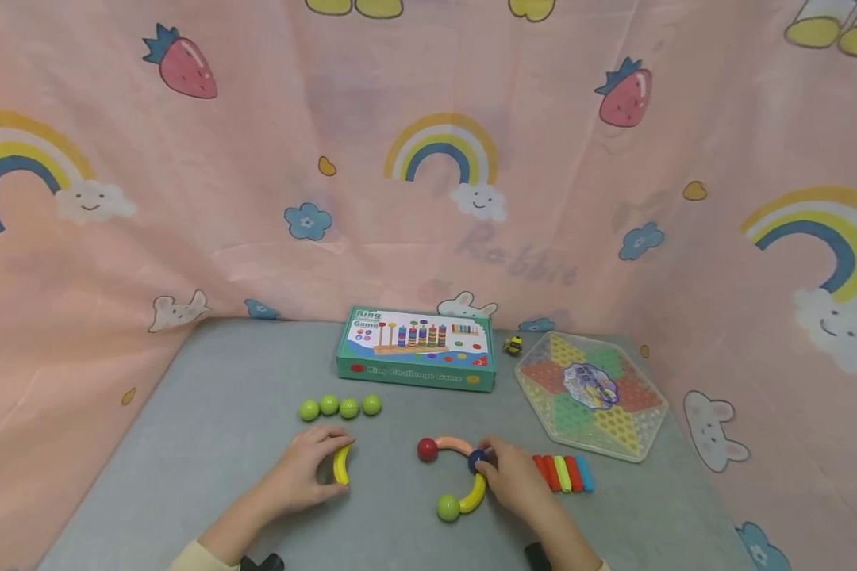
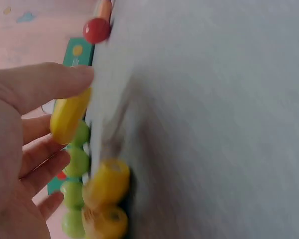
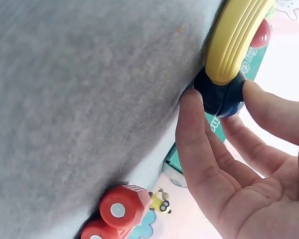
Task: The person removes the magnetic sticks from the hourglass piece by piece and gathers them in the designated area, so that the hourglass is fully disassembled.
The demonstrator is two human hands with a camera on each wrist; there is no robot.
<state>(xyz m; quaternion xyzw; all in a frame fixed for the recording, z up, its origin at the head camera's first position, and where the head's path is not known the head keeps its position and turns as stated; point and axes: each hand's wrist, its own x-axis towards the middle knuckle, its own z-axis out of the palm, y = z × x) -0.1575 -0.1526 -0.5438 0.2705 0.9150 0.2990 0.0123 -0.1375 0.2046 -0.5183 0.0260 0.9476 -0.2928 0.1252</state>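
Note:
My left hand (image 1: 303, 468) pinches a yellow curved stick (image 1: 340, 465) between thumb and fingertips, just above the table. Below that hand, in the left wrist view, lie two more yellow sticks (image 2: 109, 183), which the hand hides from the head view. With thumb and fingers, my right hand (image 1: 520, 480) grips a dark blue ball (image 3: 220, 94). That ball joins an orange curved stick (image 1: 454, 445) to another yellow curved stick (image 1: 474, 496). A red ball (image 1: 427, 450) sits on the orange stick's far end, and a green ball (image 1: 448, 507) on the yellow one's.
Several green balls (image 1: 348, 408) stand in a row beyond my left hand. Red, yellow-green and blue sticks (image 1: 567, 474) lie right of my right hand. Farther back are a Ring Challenge Game box (image 1: 416, 377), a small bee-like figure (image 1: 513, 345) and a hexagonal game board (image 1: 567, 412).

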